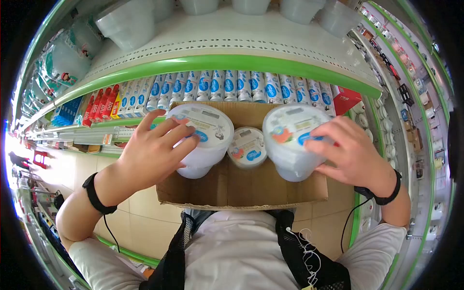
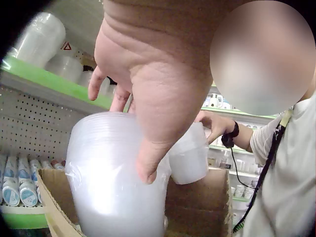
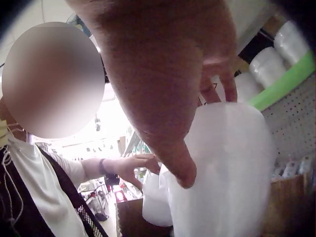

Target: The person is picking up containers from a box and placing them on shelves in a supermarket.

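Note:
My left hand (image 1: 157, 147) grips a pack of round plastic food containers (image 1: 205, 152) from above, fingers over its labelled top and thumb against its side. On the other side, my right hand (image 1: 350, 154) holds a matching pack (image 1: 292, 162), its fingers across the label and its thumb low on the wall. Both packs are translucent, film-wrapped and taper downward. They overlap an open cardboard box (image 1: 241, 195) in the head view. Between them a third labelled pack (image 1: 247, 149) stands inside the box. In the left wrist view, stacked rims show on the left pack (image 2: 113, 163).
Ahead is a shelf with a green edge (image 1: 217, 65), holding more plastic tubs (image 1: 128, 24). Below it stands a row of blue-and-white cartons (image 1: 217, 86) beside red boxes (image 1: 101, 102). Wrapped bags (image 1: 63, 63) hang at left; stocked shelves line the right aisle.

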{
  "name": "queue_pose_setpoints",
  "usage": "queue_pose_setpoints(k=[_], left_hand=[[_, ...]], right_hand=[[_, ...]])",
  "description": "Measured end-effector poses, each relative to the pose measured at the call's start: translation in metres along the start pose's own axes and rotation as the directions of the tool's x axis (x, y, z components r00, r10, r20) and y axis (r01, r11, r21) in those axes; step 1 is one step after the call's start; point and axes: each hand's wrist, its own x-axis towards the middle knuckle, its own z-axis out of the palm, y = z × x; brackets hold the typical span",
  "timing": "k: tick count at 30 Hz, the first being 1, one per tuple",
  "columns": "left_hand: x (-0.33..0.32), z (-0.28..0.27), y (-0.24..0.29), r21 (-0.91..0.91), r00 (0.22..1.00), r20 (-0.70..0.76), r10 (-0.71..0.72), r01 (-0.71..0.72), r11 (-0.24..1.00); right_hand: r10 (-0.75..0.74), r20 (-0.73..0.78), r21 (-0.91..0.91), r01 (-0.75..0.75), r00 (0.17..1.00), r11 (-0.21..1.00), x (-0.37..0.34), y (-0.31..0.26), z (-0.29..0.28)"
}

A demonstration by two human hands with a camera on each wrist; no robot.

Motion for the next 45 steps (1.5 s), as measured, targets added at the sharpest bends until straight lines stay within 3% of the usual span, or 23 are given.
queue_pose_setpoints(k=[1, 4, 5, 8, 10, 18, 20, 23, 24, 26, 27, 29, 31, 33, 34, 35, 36, 37, 39, 40, 42, 43, 45], left_hand=[[0.002, 0.005, -0.001, 0.026, 0.999, 0.020, 0.029, -0.029, 0.999], [0.007, 0.015, -0.005, 0.050, 0.995, 0.084, 0.050, -0.055, 0.997], [0.009, 0.020, -0.006, 0.050, 0.995, 0.084, 0.050, -0.055, 0.997], [0.011, 0.033, -0.009, 0.062, 0.990, 0.130, 0.062, -0.071, 0.996], [0.011, 0.041, -0.010, 0.021, 0.979, 0.197, 0.058, -0.064, 0.998], [0.010, 0.054, -0.008, -0.021, 0.985, 0.160, 0.058, -0.056, 0.998], [0.009, 0.054, -0.007, -0.025, 0.985, 0.158, 0.076, -0.073, 0.997], [0.008, 0.054, -0.006, -0.132, 0.968, 0.238, 0.074, -0.043, 0.990], [0.006, 0.057, -0.005, -0.138, 0.966, 0.249, 0.075, -0.042, 0.990], [0.006, 0.062, -0.006, -0.145, 0.962, 0.260, 0.077, -0.040, 0.989], [0.007, 0.064, -0.008, -0.153, 0.962, 0.252, 0.106, -0.068, 0.986], [0.011, 0.064, -0.009, -0.162, 0.960, 0.245, 0.134, -0.096, 0.982], [0.015, 0.060, -0.010, -0.193, 0.955, 0.228, 0.188, -0.145, 0.970], [0.017, 0.058, -0.008, -0.192, 0.951, 0.232, 0.203, -0.160, 0.968], [0.018, 0.056, -0.007, -0.191, 0.948, 0.234, 0.215, -0.172, 0.967], [0.020, 0.052, -0.006, -0.190, 0.947, 0.236, 0.218, -0.176, 0.966], [0.021, 0.046, -0.005, -0.184, 0.919, 0.322, 0.228, -0.175, 0.967], [0.023, 0.042, -0.005, -0.176, 0.884, 0.406, 0.234, -0.175, 0.969], [0.022, 0.042, -0.006, -0.188, 0.885, 0.377, 0.272, -0.215, 0.959], [0.022, 0.042, -0.006, -0.201, 0.887, 0.345, 0.307, -0.250, 0.947], [0.020, 0.039, -0.003, -0.246, 0.896, 0.286, 0.339, -0.274, 0.930], [0.018, 0.038, -0.001, -0.291, 0.905, 0.220, 0.364, -0.296, 0.910], [0.013, 0.035, 0.007, -0.310, 0.909, 0.207, 0.363, -0.291, 0.905]], right_hand=[[0.001, 0.003, 0.000, -0.001, 1.000, 1.000, 0.003, 0.000, 0.003], [-0.160, 0.245, 0.103, 0.138, 0.956, 0.985, 0.017, -0.002, 0.014], [-0.160, 0.245, 0.103, 0.138, 0.956, 0.985, 0.021, -0.003, 0.020], [-0.321, 0.382, 0.171, 0.275, 0.867, 0.946, 0.030, -0.004, 0.042], [-0.354, 0.411, 0.183, 0.304, 0.840, 0.935, 0.030, -0.005, 0.062], [-0.396, 0.554, 0.233, 0.320, 0.732, 0.918, 0.027, -0.007, 0.122], [-0.273, 0.851, 0.291, 0.030, 0.449, 0.956, 0.027, -0.011, 0.131], [-0.279, 0.882, 0.279, 0.059, 0.379, 0.959, 0.008, 0.000, 0.156], [-0.280, 0.882, 0.280, 0.058, 0.379, 0.958, 0.007, 0.002, 0.158], [-0.199, 0.845, 0.244, -0.028, 0.496, 0.969, 0.009, 0.007, 0.159], [-0.200, 0.845, 0.245, -0.028, 0.495, 0.969, 0.014, 0.010, 0.154], [-0.123, 0.782, 0.181, -0.033, 0.611, 0.983, 0.031, 0.017, 0.133], [-0.138, 0.600, 0.291, -0.054, 0.788, 0.955, 0.046, 0.025, 0.121], [0.006, 0.517, 0.354, -0.220, 0.856, 0.909, 0.072, 0.025, 0.104], [0.009, 0.515, 0.357, -0.223, 0.857, 0.907, 0.084, 0.027, 0.104], [0.050, 0.496, 0.472, -0.318, 0.867, 0.822, 0.096, 0.030, 0.105], [0.094, 0.483, 0.578, -0.397, 0.871, 0.713, 0.105, 0.030, 0.106], [0.097, 0.479, 0.581, -0.397, 0.873, 0.711, 0.114, 0.026, 0.111], [0.187, 0.627, 0.651, -0.641, 0.756, 0.406, 0.132, 0.018, 0.129], [0.190, 0.624, 0.655, -0.639, 0.758, 0.402, 0.140, 0.012, 0.138], [0.126, 0.718, 0.664, -0.728, 0.685, 0.171, 0.153, 0.000, 0.157], [0.120, 0.716, 0.667, -0.725, 0.687, 0.172, 0.157, -0.003, 0.169], [-0.072, 0.653, 0.754, -0.639, 0.754, 0.150, 0.165, -0.010, 0.183]])
